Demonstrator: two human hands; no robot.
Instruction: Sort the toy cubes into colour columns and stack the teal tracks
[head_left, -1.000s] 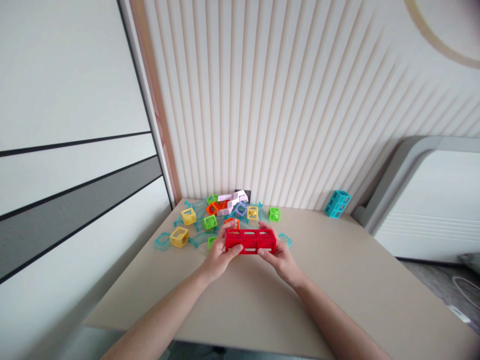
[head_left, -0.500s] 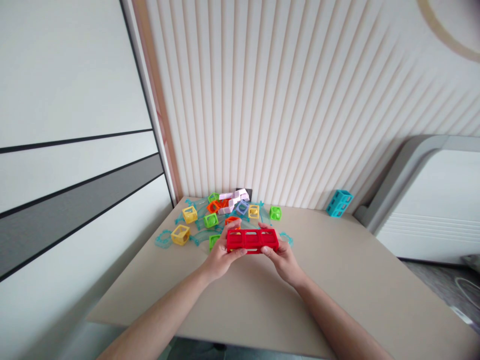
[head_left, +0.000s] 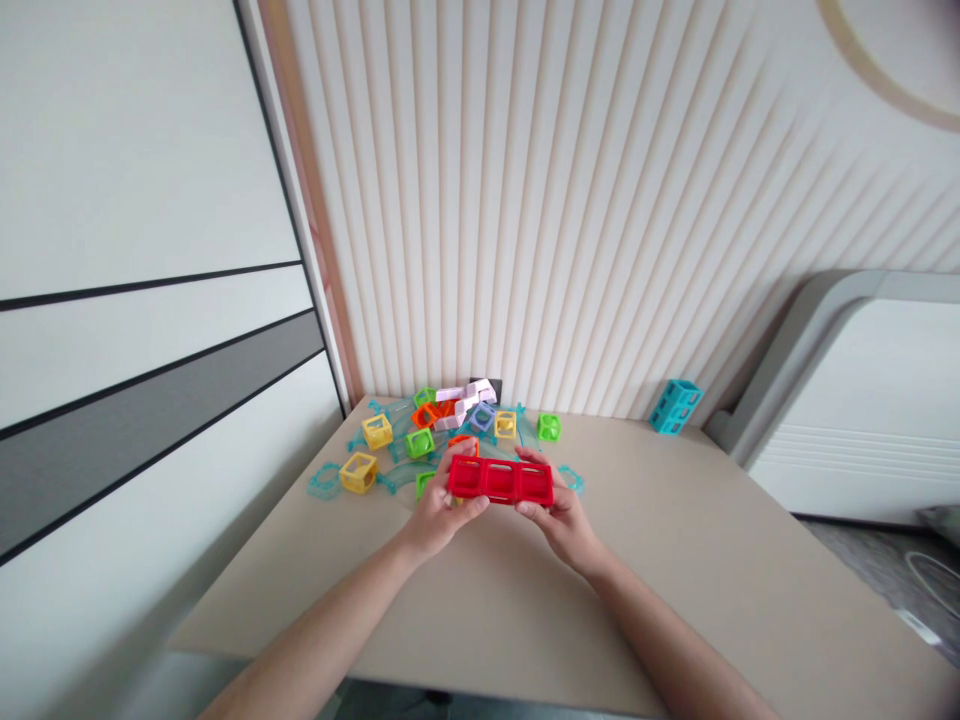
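Behind the tabletop (head_left: 495, 600) near edge, the red frame (head_left: 500, 481), probably light and stiff, is suitably held at its ends by left hand (head_left: 436, 512) and right hand (head_left: 566, 517).

Bare left grip (head_left: 436, 512) and bare right grip (head_left: 564, 515), forearms (head_left: 330, 620) bare, tapered toward slim wrists (head_left: 411, 545)

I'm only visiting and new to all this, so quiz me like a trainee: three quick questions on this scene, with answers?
1. What do the left hand and right hand hold together? A) a yellow cube B) a red block C) a green cube
2. True or false: the turquoise block is farther right in the picture than the right hand.
3. Fill in: the red block is divided lengthwise into ___ sections.

Key: 1. B; 2. true; 3. three
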